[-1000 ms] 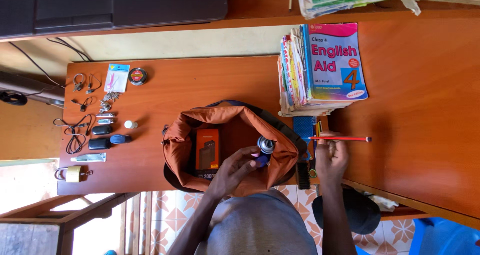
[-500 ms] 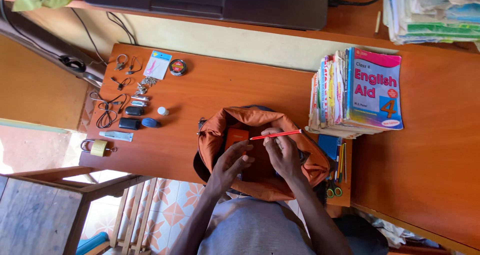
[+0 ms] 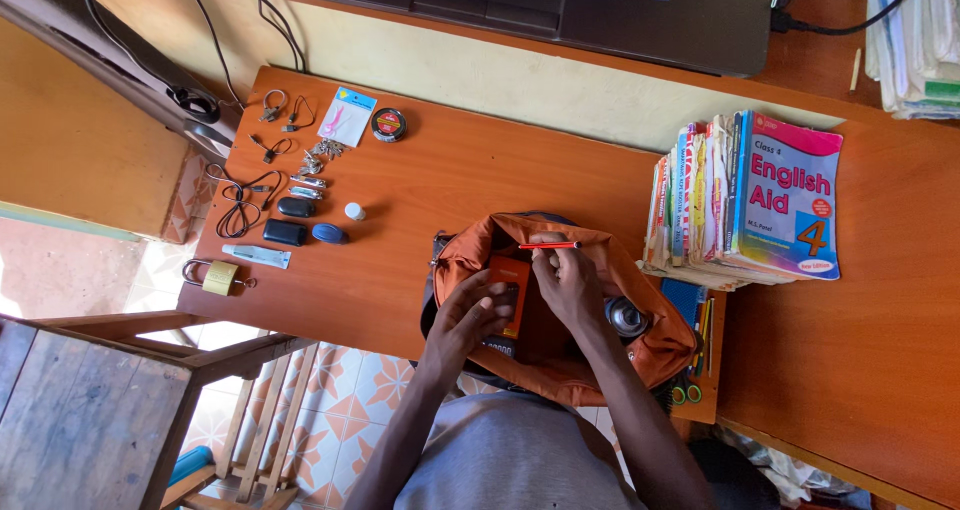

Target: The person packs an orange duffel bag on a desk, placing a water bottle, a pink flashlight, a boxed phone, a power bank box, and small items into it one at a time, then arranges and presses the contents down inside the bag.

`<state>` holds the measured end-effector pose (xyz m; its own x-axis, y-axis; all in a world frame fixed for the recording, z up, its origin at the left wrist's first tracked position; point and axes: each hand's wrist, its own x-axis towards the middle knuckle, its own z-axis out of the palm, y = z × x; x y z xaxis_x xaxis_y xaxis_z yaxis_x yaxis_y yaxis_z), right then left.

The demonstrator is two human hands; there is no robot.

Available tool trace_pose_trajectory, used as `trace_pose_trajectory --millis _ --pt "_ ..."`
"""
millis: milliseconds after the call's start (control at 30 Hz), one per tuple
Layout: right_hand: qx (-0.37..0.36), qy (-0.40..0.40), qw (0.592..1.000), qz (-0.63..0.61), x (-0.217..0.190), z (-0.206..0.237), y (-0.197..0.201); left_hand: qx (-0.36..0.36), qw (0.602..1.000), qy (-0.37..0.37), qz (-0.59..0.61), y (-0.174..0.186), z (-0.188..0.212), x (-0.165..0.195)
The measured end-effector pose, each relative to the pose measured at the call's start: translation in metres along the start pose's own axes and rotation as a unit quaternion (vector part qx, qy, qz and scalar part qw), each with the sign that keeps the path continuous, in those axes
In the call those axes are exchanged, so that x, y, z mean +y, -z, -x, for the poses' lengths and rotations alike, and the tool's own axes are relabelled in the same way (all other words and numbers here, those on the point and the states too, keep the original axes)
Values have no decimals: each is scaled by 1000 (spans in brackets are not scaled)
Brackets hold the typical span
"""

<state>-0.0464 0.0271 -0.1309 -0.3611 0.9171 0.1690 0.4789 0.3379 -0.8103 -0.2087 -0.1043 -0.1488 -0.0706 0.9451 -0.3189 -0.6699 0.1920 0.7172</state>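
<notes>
An open orange bag (image 3: pixel 655 345) lies on the wooden table (image 3: pixel 470 185) right in front of me. My right hand (image 3: pixel 565 282) is over the bag's opening and holds a thin red pencil (image 3: pixel 548 246) level at its fingertips. My left hand (image 3: pixel 468 315) rests on the bag's left side, its fingers on an orange box (image 3: pixel 510 275) that stands inside the bag. A round dark metal can (image 3: pixel 627 317) lies inside the bag to the right of my right hand.
Small items lie at the table's left: cables (image 3: pixel 240 205), a padlock (image 3: pixel 218 278), a tube (image 3: pixel 256 256), a round tin (image 3: pixel 388 124), a card (image 3: pixel 346 116). A stack of books (image 3: pixel 760 200) stands at the right. A laptop (image 3: pixel 560 5) sits beyond. Wooden chair (image 3: pixel 120 390) lower left.
My right hand has carried the red pencil from the table's right side to over the open bag. My left hand has stayed at the bag, now on the orange box.
</notes>
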Motion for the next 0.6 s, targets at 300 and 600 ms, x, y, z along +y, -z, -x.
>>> trace_pose_trajectory --millis 300,600 --pt "-16 22 1000 -3 8 -13 -37 -13 1000 20 -17 10 3 8" --pt "-39 -43 998 -13 7 -21 -59 -29 999 29 -6 21 5 10"
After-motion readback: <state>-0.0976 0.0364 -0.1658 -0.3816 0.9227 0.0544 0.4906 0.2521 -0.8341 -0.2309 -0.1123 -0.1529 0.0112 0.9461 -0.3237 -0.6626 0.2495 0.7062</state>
